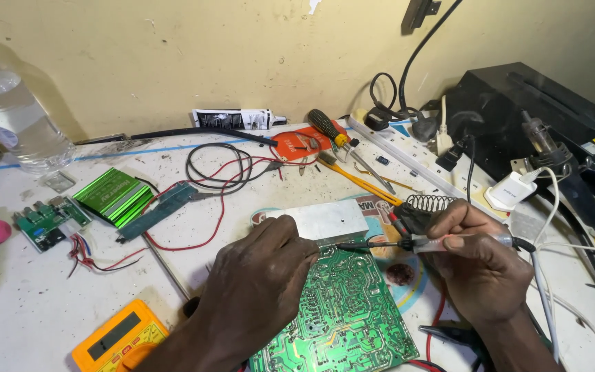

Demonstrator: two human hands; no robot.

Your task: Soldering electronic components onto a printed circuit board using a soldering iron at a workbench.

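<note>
L hand [256, 275] lies curled on the green circuit board [342, 313] at bench centre, fingertips pinning its top edge. R hand [480, 265], at 3 o'clock of the board, grips a soldering iron [408, 243], tip touching the board's upper edge. Work looks mid-way: no finished joint discernible; yellow multimeter [118, 339] sits unused at 8 o'clock.

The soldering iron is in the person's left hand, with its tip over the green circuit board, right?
Not quite. The head view shows the soldering iron in the right hand, not the left. The left hand rests on the green circuit board, and the iron's tip does reach over that board.
</note>
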